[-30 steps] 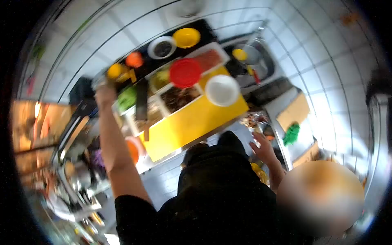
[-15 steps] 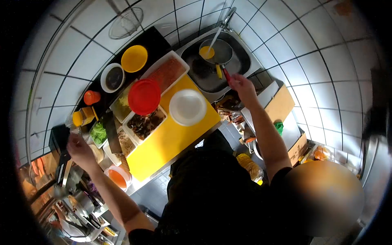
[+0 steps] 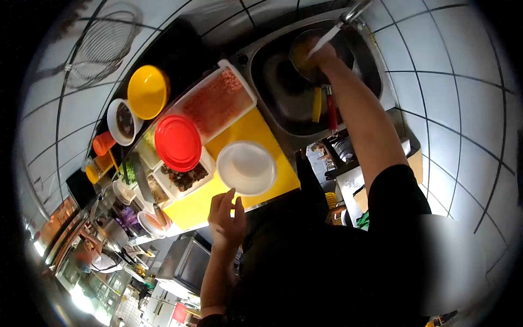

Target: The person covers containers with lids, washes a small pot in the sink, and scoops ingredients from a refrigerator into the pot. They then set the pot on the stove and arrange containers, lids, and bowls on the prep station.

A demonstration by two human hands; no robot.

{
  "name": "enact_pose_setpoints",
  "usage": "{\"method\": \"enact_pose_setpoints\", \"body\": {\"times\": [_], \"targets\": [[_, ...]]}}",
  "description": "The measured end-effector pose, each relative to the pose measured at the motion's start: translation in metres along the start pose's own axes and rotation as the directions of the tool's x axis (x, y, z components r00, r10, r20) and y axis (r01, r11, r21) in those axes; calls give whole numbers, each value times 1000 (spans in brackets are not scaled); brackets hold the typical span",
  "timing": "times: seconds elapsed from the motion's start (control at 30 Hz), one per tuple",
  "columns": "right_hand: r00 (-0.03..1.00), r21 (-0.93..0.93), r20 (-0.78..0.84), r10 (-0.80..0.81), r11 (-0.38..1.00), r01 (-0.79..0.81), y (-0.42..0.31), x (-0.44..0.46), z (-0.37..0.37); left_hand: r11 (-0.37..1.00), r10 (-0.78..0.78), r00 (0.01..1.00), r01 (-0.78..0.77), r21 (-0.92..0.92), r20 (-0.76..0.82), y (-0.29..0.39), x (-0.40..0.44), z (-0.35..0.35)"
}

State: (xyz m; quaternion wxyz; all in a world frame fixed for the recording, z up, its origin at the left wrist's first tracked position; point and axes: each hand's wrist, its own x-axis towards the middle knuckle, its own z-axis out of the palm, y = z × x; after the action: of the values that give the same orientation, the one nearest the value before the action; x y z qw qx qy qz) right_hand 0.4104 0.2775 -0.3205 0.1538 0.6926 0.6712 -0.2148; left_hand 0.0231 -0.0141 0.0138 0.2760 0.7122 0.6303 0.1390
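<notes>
My left hand (image 3: 227, 220) is raised with its fingers apart and nothing in them. It is close to the near edge of a white round bowl (image 3: 246, 169) on the yellow cutting board (image 3: 280, 180). At the sink (image 3: 272, 106), my right hand (image 3: 322, 53) reaches down into a dark pan (image 3: 346, 52) beneath the running tap (image 3: 348, 16). Its fingers are blurred and partly hidden, beside something yellowish in the pan. The pan's red handle (image 3: 331, 111) points towards me, next to a yellow handle (image 3: 317, 103).
Left of the sink is a long container of pinkish minced food (image 3: 210, 103). A red lid (image 3: 178, 143) lies over neighbouring containers. Behind them stand a yellow bowl (image 3: 148, 92) and a white bowl with dark contents (image 3: 124, 122). A knife (image 3: 143, 185) lies across the left-hand containers.
My right hand has let go of the red pan handle and moved into the pan. My left hand has come from the far left to beside the white bowl. The view has shifted.
</notes>
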Motion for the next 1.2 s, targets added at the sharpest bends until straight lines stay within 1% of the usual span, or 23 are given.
{"method": "enact_pose_setpoints", "body": {"times": [0.07,0.13,0.23,0.27,0.33,0.43,0.47,0.53,0.57,0.6,0.63,0.7,0.73,0.77,0.8,0.83,0.87,0.9,0.97,1.03,1.1,1.17,1.2], "targets": [[1000,103,-15,-5,995,7,10,1,8,999,-40,999,40,-28,2,11,17,5],[988,343,-153,28,939,26,19,-13,12,996,44,998,-47,-82,-33,26,47,14],[989,452,-145,14,891,54,12,-54,-23,971,199,978,-205,-121,-63,45,108,47],[990,494,-138,26,869,46,9,-67,-37,971,170,985,-171,-164,-24,59,131,61],[991,574,-121,51,818,28,4,-90,-60,953,231,972,-233,-192,-37,64,185,106],[954,631,-291,70,763,136,-1,-122,-78,977,199,979,-202,-71,-48,69,252,179],[959,624,-275,73,772,120,-3,-131,-88,981,182,981,-185,-56,-67,67,271,204],[968,736,-190,167,677,28,-5,-141,-88,970,35,950,43,-240,311,41,312,260],[970,788,-138,199,615,-15,-8,-145,-87,825,-112,881,340,-452,459,64,309,235],[971,862,-130,203,506,10,-14,-148,-87,556,-190,766,599,-576,614,91,306,210],[971,921,-118,207,388,30,-19,-151,-89,690,-81,890,375,-619,449,80,306,228],[969,982,-96,226,183,55,-16,-136,-70,829,60,970,84,-553,237,69,308,247],[966,993,-88,243,103,64,-11,-115,-38,867,65,979,40,-497,191,72,311,249],[973,984,-20,228,176,-21,-14,-114,-46,898,76,986,-3,-440,148,76,314,252],[976,963,48,211,251,-101,-19,-114,-55,847,13,986,78,-526,166,82,315,257],[975,996,54,215,-82,-37,-34,-119,-57,780,-47,981,155,-606,190,87,314,262],[974,914,64,217,-405,30,-47,-123,-59,699,-101,970,227,-678,220,89,313,262],[973,727,76,217,-680,95,-58,-123,-62,563,-215,923,383,-732,318,93,313,254],[978,748,99,183,-662,48,-69,-124,-75,208,-367,757,634,-745,541,104,313,237],[981,774,121,152,-634,3,-69,-125,-89,286,-410,708,698,-657,575,104,317,221],[960,942,-144,239,-263,207,-67,-114,-67,307,-435,705,701,-643,560,94,320,214],[917,958,-89,388,-219,186,-52,-107,-53,279,-435,737,657,-701,517,78,315,227],[867,912,113,486,-396,103,-57,-108,-66,207,-413,728,660,-722,547,79,313,228]]}}
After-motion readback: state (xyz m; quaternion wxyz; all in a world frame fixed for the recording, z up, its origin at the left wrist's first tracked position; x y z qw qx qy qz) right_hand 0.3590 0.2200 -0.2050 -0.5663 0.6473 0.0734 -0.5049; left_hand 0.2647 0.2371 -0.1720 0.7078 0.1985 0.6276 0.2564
